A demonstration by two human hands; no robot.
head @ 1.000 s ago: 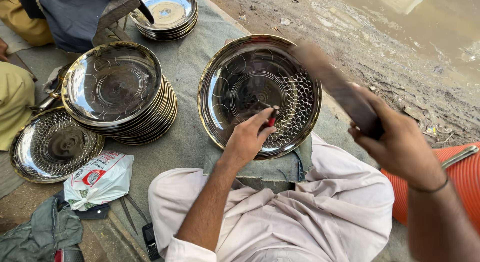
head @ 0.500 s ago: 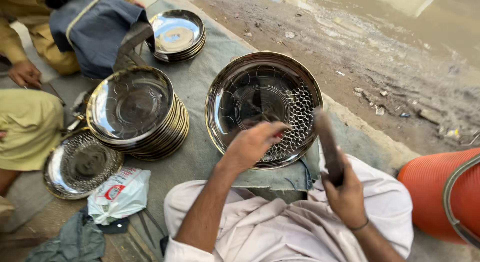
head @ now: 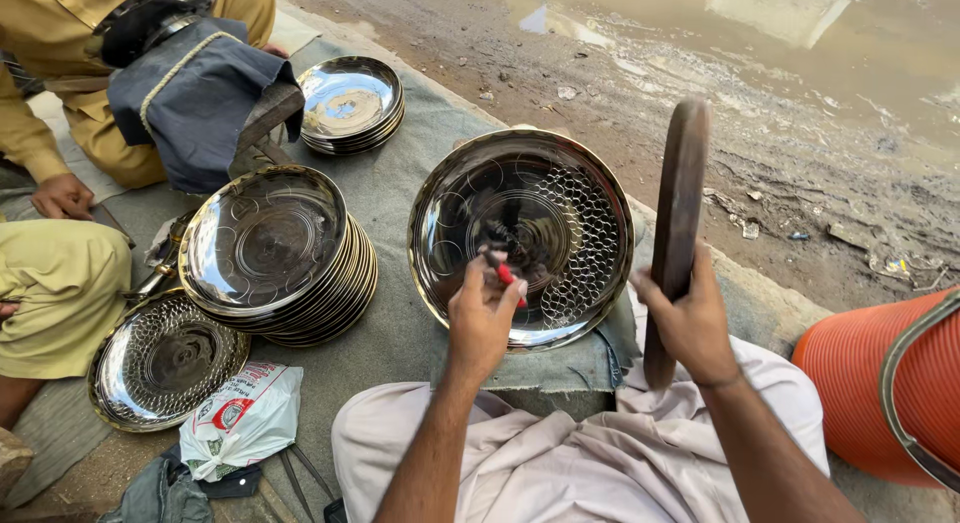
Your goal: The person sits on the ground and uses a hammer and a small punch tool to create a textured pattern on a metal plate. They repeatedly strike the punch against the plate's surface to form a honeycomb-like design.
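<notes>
Your left hand pinched a small punch on the stiff, slippery steel plate — right hand gripped a heavy-looking wooden bat.

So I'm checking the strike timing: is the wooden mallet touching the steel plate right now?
Apart. The head view shows the wooden mallet raised upright in the right hand, beside the steel plate, not on it.

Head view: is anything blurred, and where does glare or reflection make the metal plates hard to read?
Head view: daylight, sharp throughout, no motion blur on the left hand, the right hand or the wooden stick; the patterned plate mirrors dark shapes at its middle; bright glare sits on the far plate stack; the near plate stack shows softer reflections; wide-angle bending at the edges.
</notes>
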